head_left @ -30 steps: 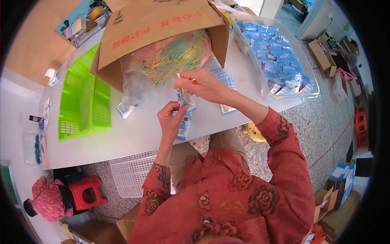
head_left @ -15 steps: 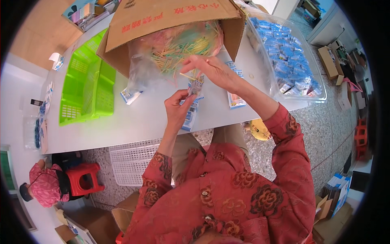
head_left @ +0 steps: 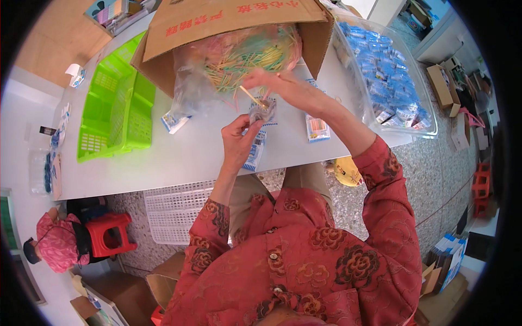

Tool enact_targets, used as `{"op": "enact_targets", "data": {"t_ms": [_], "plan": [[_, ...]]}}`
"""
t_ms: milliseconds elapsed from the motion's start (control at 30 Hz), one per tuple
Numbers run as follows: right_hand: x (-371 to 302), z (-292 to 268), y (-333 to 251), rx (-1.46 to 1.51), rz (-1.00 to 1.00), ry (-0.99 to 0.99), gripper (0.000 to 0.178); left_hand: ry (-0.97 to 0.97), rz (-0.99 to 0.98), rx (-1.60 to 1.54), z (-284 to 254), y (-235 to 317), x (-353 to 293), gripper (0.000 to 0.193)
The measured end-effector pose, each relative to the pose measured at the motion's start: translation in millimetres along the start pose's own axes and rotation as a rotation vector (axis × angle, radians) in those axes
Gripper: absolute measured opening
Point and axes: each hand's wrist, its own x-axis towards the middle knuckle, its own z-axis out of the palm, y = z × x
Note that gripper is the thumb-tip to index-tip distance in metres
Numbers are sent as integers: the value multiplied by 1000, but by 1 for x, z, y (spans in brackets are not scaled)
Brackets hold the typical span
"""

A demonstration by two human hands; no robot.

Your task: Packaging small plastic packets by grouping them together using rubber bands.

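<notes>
My left hand (head_left: 238, 140) pinches a small clear plastic packet (head_left: 263, 113) with blue-striped edges, held above the table. A thin yellow stick (head_left: 251, 96) pokes up at a slant from the packet's top. My right hand (head_left: 291, 91) hovers just beyond the packet, blurred, its fingers pointing left; whether they hold anything is unclear. Ahead of it a cardboard box (head_left: 217, 24) lies open toward me, with a clear bag of thin pastel sticks (head_left: 247, 62) inside. A blue-and-white packet (head_left: 254, 152) lies below my left fingers, another packet (head_left: 318, 129) under my right forearm.
A green plastic basket (head_left: 142, 117) stands left of the box, near another packet (head_left: 174, 121). To the right, a clear tub (head_left: 429, 132) holds many blue-striped packets. Below the table edge is a white crate (head_left: 176, 217). A person in pink (head_left: 58, 243) is beside a red stool (head_left: 109, 233) at lower left.
My right hand has shifted slightly up and away from the packet, its fingers blurring. The yellow stick now stands more steeply and shows more length. My left hand keeps its pinch.
</notes>
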Motion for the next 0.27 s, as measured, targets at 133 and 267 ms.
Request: {"op": "enact_targets", "data": {"t_ms": [133,267], "plan": [[-11,-10,-28,45,-58,-17,58,24,-7,-4,-3,2,-4,8],[-12,-3,-20,115,-73,-72,58,19,-37,14,-2,4,-4,10]]}}
